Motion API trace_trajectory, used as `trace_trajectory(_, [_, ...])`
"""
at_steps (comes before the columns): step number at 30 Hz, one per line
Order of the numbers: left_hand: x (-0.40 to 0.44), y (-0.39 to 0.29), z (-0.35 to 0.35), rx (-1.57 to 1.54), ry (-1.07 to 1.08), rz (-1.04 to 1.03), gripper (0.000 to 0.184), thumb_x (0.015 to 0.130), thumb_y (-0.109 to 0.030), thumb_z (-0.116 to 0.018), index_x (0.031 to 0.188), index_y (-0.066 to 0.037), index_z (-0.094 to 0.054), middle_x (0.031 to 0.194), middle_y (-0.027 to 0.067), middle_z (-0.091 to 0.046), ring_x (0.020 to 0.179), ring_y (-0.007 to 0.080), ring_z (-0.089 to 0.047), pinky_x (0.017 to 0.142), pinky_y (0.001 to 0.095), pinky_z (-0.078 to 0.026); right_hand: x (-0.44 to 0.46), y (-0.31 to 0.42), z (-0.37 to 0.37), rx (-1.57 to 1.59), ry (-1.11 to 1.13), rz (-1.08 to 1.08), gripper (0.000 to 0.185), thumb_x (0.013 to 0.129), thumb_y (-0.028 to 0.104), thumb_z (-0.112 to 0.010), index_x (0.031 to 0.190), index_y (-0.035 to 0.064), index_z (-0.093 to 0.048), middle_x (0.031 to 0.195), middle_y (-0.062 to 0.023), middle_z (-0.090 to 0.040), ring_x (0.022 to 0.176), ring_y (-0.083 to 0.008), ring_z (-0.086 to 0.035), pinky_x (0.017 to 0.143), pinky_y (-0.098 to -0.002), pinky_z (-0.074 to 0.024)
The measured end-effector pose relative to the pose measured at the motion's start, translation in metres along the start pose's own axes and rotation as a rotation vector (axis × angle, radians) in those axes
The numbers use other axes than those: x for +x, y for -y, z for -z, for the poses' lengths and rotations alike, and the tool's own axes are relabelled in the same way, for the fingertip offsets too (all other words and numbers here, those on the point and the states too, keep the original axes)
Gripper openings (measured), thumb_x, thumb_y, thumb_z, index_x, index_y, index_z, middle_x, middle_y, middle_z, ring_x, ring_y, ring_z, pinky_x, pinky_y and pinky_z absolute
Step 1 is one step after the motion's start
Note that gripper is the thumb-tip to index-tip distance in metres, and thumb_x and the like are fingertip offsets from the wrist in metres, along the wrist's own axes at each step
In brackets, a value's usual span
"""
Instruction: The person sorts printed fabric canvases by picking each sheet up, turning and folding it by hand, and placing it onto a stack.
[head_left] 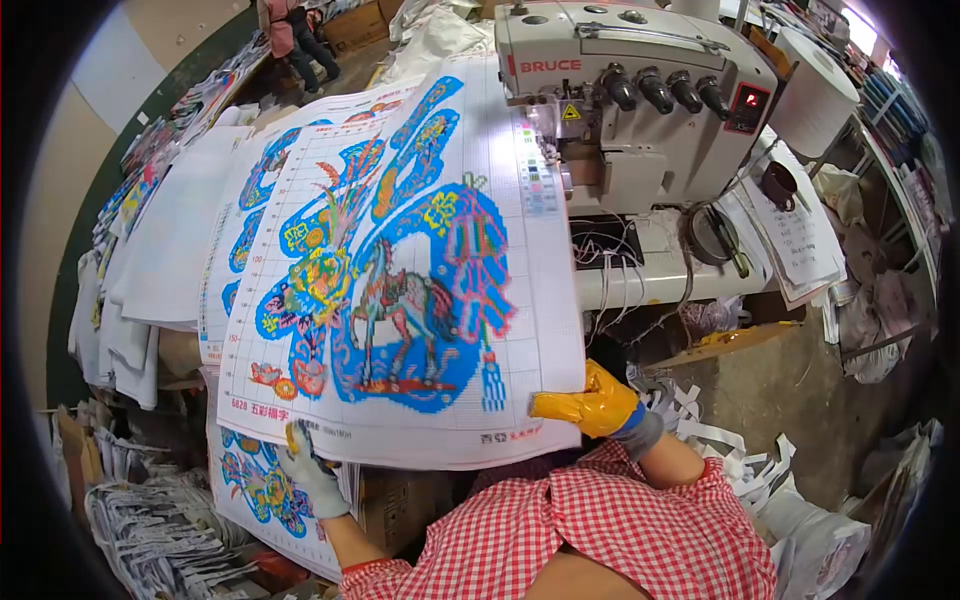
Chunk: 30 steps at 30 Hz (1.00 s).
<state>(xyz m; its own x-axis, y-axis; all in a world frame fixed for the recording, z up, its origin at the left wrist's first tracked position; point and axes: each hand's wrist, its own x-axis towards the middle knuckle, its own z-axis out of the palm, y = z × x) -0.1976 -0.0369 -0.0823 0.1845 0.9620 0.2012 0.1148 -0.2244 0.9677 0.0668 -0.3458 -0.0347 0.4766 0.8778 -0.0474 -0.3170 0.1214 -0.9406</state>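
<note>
A large white printed sheet [400, 300] with a blue, pink and yellow pattern and a horse lies across the work surface, its right edge beside the white sewing machine [640, 110]. My right hand [590, 402], in a yellow and blue glove, is closed on the sheet's near right corner. At the near left edge of the same sheet is my left hand [314, 472], in a pale glove with yellow fingertips; its fingers are partly hidden and their grip is unclear. Another printed sheet [265, 480] hangs below the left hand.
Stacked white sheets [180, 230] lie at the left. White threads [608, 260] hang by the machine. At the right are a dark cup [778, 186], papers [795, 235] and a thread cone [815, 85]. Fabric strips [740, 450] lie below. Another person [290, 45] stands at the far left.
</note>
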Motion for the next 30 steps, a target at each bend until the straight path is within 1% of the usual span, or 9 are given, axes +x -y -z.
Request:
trace_trajectory(2, [0.023,0.014,-0.018,-0.066,-0.056,0.063,0.026,0.084,-0.031,-0.055,0.097,-0.009,-0.050,0.074,0.0054,-0.055,0.045,0.0108,-0.049,0.030,0.0221,-0.030,0.000,0.006,-0.006,-0.016,-0.115,0.124,0.020,0.078,0.010,-0.066,0.095,0.0003,-0.060,0.084,-0.0031,-0.063,0.078,-0.0068,-0.054,0.068,-0.0217,-0.0440])
trace_trajectory(6, [0.051,-0.025,-0.058,0.081,-0.016,0.195,0.025,0.084,-0.031,-0.055,0.094,-0.009,-0.051,0.070,0.0052,-0.053,0.044,0.0107,-0.046,0.031,0.0225,-0.030,0.014,-0.007,0.012,0.141,-0.091,-0.004,0.022,0.080,0.014,-0.064,0.090,-0.0051,-0.058,0.077,-0.0082,-0.062,0.068,-0.0124,-0.058,0.062,-0.0249,-0.0474])
trace_trajectory(8, [0.080,-0.011,-0.069,0.287,-0.003,-0.083,0.028,0.084,-0.027,-0.057,0.081,0.001,-0.053,0.065,0.0065,-0.050,0.060,0.0134,-0.044,0.051,0.0302,-0.038,0.023,0.006,0.020,0.153,-0.068,-0.005,0.023,0.080,0.011,-0.063,0.097,-0.0031,-0.057,0.086,-0.0091,-0.062,0.075,-0.0141,-0.059,0.068,-0.0247,-0.0472])
trace_trajectory(11, [0.104,-0.016,-0.100,0.523,-0.054,-0.402,0.032,0.083,-0.029,-0.057,0.079,0.003,-0.053,0.063,0.0084,-0.050,0.058,0.0162,-0.041,0.053,0.0338,-0.037,0.041,0.007,0.040,0.194,0.106,0.025,0.028,0.082,0.007,-0.056,0.109,-0.0006,-0.052,0.102,-0.0116,-0.061,0.085,-0.0181,-0.060,0.075,-0.0256,-0.0461])
trace_trajectory(15, [0.120,-0.033,-0.143,0.230,0.035,-0.106,0.032,0.083,-0.029,-0.056,0.080,0.003,-0.054,0.065,0.0128,-0.052,0.058,0.0221,-0.043,0.056,0.0369,-0.037,0.040,0.044,0.027,-0.296,-0.061,-0.152,0.024,0.080,0.006,-0.054,0.103,0.0056,-0.058,0.103,-0.0082,-0.062,0.092,-0.0223,-0.058,0.078,-0.0284,-0.0417])
trace_trajectory(20, [0.141,-0.036,-0.183,0.556,0.051,-0.483,0.031,0.084,-0.028,-0.052,0.081,0.003,-0.055,0.074,0.0232,-0.056,0.069,0.0361,-0.053,0.061,0.0393,-0.041,0.029,0.016,0.043,-0.154,0.015,0.235,0.020,0.081,0.006,-0.057,0.098,-0.0034,-0.060,0.098,-0.0129,-0.061,0.076,-0.0165,-0.057,0.068,-0.0260,-0.0465])
trace_trajectory(23, [0.181,-0.046,-0.224,0.706,0.058,-0.432,0.032,0.084,-0.029,-0.051,0.080,0.003,-0.055,0.075,0.0236,-0.057,0.071,0.0378,-0.053,0.064,0.0391,-0.042,0.044,0.047,0.046,-0.528,-0.084,0.281,0.017,0.081,0.005,-0.058,0.093,-0.0067,-0.061,0.094,-0.0132,-0.062,0.074,-0.0145,-0.058,0.065,-0.0243,-0.0478])
trace_trajectory(26, [0.195,-0.041,-0.244,0.515,0.092,-0.254,0.031,0.085,-0.028,-0.050,0.092,0.002,-0.055,0.085,0.0216,-0.058,0.077,0.0359,-0.054,0.068,0.0398,-0.042,0.043,0.041,0.055,-0.069,-0.211,0.287,0.013,0.081,0.004,-0.058,0.089,-0.0061,-0.061,0.093,-0.0117,-0.062,0.076,-0.0136,-0.057,0.066,-0.0236,-0.0469])
trace_trajectory(30, [0.141,-0.070,-0.243,0.153,-0.033,-0.429,0.041,0.083,-0.024,-0.056,0.114,-0.001,-0.046,0.109,0.0184,-0.053,0.093,0.0311,-0.053,0.078,0.0380,-0.041,0.048,0.039,0.067,-0.227,-0.492,0.323,0.013,0.082,0.006,-0.058,0.090,-0.0036,-0.061,0.087,-0.0101,-0.063,0.075,-0.0107,-0.057,0.068,-0.0244,-0.0464])
